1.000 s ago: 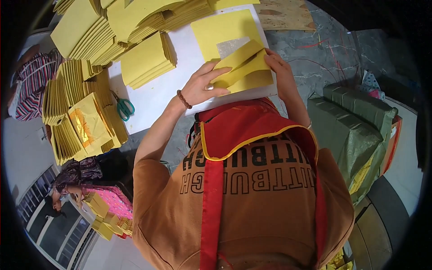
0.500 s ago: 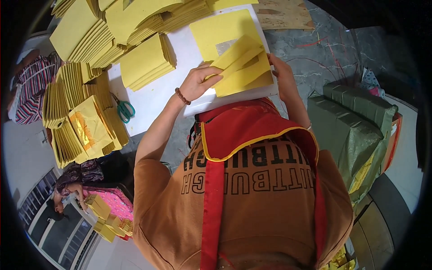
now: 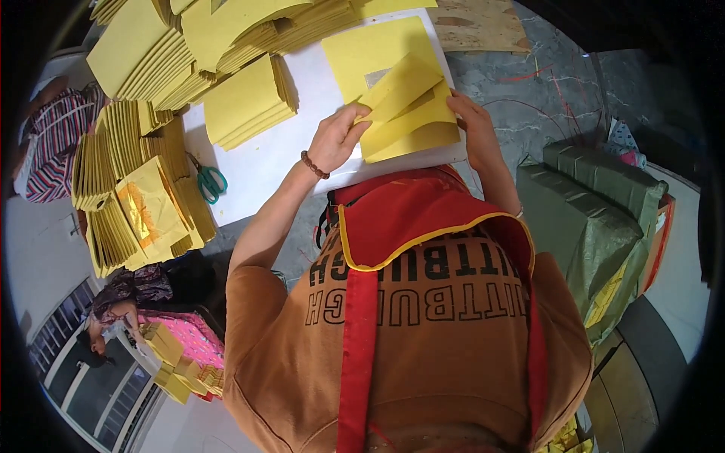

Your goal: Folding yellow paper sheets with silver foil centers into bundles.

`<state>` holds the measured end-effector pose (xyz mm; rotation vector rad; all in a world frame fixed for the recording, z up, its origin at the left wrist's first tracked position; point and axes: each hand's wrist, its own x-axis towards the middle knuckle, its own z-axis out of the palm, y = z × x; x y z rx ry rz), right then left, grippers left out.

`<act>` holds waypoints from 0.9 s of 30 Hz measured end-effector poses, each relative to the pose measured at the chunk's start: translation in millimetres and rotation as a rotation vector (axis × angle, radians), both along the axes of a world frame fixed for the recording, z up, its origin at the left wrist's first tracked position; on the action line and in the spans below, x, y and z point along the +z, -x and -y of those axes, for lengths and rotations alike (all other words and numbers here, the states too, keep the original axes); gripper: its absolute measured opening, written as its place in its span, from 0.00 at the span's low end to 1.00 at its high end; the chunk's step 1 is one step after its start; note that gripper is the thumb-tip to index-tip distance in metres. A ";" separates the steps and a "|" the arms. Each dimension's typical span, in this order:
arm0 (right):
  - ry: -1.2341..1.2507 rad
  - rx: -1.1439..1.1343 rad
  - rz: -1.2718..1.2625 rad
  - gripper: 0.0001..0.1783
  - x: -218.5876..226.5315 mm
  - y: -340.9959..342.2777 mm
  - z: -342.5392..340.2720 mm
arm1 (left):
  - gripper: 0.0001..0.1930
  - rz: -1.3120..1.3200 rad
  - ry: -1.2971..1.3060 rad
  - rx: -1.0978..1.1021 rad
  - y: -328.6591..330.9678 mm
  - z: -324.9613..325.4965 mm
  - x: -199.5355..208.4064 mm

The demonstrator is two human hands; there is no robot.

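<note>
In front of me a stack of yellow paper sheets (image 3: 385,41) lies at the right end of the white tabletop (image 3: 332,68), a small silvery patch showing on it. A yellow paper sheet (image 3: 408,90) is partly folded over on top, its loose flap slanting up. My left hand (image 3: 338,140), a beaded bracelet on its wrist, pinches the left end of the flap between thumb and fingers. On the other side my right hand (image 3: 473,124) has its fingertips closed at the sheet's right edge; its thumb is hard to make out.
Folded yellow paper bundles (image 3: 249,102) stand left of my hands, with taller piles (image 3: 140,49) behind. Teal-handled scissors (image 3: 211,183) lie by the table's left edge. Green wrapped packages (image 3: 581,219) sit at right. Another person (image 3: 124,309) handles yellow paper at lower left.
The folded flap has shifted, and more of its lower layer shows. My left hand has moved very slightly to the right. My right hand stays at the edge.
</note>
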<state>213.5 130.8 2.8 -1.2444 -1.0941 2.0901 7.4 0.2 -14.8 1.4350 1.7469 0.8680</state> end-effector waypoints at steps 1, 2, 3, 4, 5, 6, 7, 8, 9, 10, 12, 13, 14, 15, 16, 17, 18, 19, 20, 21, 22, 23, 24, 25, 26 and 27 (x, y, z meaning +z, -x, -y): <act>-0.002 0.020 0.004 0.25 -0.2 0.2 -1.2 | 0.10 0.047 -0.023 0.054 -4.3 0.6 1.9; -0.005 0.039 0.009 0.26 -0.1 0.4 -2.0 | 0.12 0.095 -0.045 0.107 -7.2 0.5 3.0; -0.005 0.040 0.008 0.26 0.8 1.1 -1.9 | 0.12 0.094 -0.045 0.108 -8.2 -0.5 3.4; -0.007 0.031 -0.003 0.26 2.1 2.6 -1.7 | 0.15 0.088 -0.146 0.076 -8.7 -1.8 3.3; -0.008 0.022 -0.015 0.26 3.4 3.8 -1.6 | 0.18 0.082 -0.247 0.044 -8.6 -2.8 3.1; -0.008 0.023 -0.015 0.26 4.6 4.7 -1.7 | 0.18 0.082 -0.247 0.045 -5.6 -2.6 2.7; -0.010 0.024 -0.014 0.26 5.8 5.4 -1.8 | 0.20 -0.018 -0.175 -0.040 -0.6 -1.5 2.3; -0.011 0.024 -0.013 0.26 6.8 5.7 -1.9 | 0.23 -0.117 -0.101 -0.125 2.1 -0.9 2.2; -0.012 0.025 -0.013 0.26 7.9 5.7 -1.8 | 0.23 -0.117 -0.102 -0.124 1.3 -0.6 2.8; -0.006 0.035 -0.026 0.26 8.8 5.6 -1.6 | 0.23 -0.043 -0.049 -0.072 -0.4 -0.1 4.3; 0.000 0.044 -0.038 0.26 8.5 4.8 -1.6 | 0.23 0.032 0.003 -0.022 -3.6 0.2 9.3; 0.006 0.046 -0.051 0.25 7.2 3.7 -1.7 | 0.23 0.041 0.038 0.008 -4.9 -0.3 13.4; 0.012 0.048 -0.065 0.25 6.4 2.9 -1.9 | 0.23 0.050 0.073 0.037 -5.5 -0.7 15.4; 0.012 0.049 -0.065 0.25 6.7 2.9 -1.9 | 0.23 0.050 0.072 0.038 -5.2 -0.4 13.2; 0.017 0.051 -0.052 0.25 6.9 2.9 -2.0 | 0.23 0.036 -0.003 0.030 -4.7 0.0 8.7; 0.022 0.052 -0.039 0.25 7.2 3.0 -1.9 | 0.23 0.022 -0.078 0.022 -4.4 0.3 6.5; 0.022 0.051 -0.038 0.25 7.7 3.2 -1.9 | 0.23 0.022 -0.077 0.020 -5.1 0.3 6.9; -0.004 0.051 -0.020 0.25 8.7 3.9 -1.8 | 0.23 0.088 -0.052 0.039 -6.2 0.3 8.0; -0.030 0.052 -0.001 0.25 9.2 4.4 -1.7 | 0.23 0.153 -0.027 0.058 -6.9 0.2 8.7; -0.031 0.049 0.000 0.25 7.1 4.9 -2.5 | 0.23 0.154 -0.027 0.056 -6.6 -0.5 8.8; -0.017 0.000 -0.017 0.23 3.2 5.8 -4.1 | 0.22 0.073 -0.095 0.001 -5.6 -1.5 8.7; -0.004 -0.049 -0.034 0.20 1.3 6.3 -4.7 | 0.21 -0.007 -0.164 -0.054 -4.5 -2.5 8.5; -0.004 -0.047 -0.035 0.20 2.3 7.8 -4.3 | 0.21 -0.008 -0.164 -0.053 -2.4 -1.8 4.6; -0.004 -0.048 -0.028 0.21 4.3 9.7 -3.8 | 0.19 -0.001 -0.198 -0.094 -0.5 -0.4 -1.8; -0.005 -0.048 -0.021 0.21 6.4 11.1 -3.6 | 0.18 0.006 -0.232 -0.134 0.7 1.0 -6.0; -0.005 -0.049 -0.021 0.21 8.5 11.3 -3.6 | 0.18 0.006 -0.232 -0.135 0.0 1.3 -4.8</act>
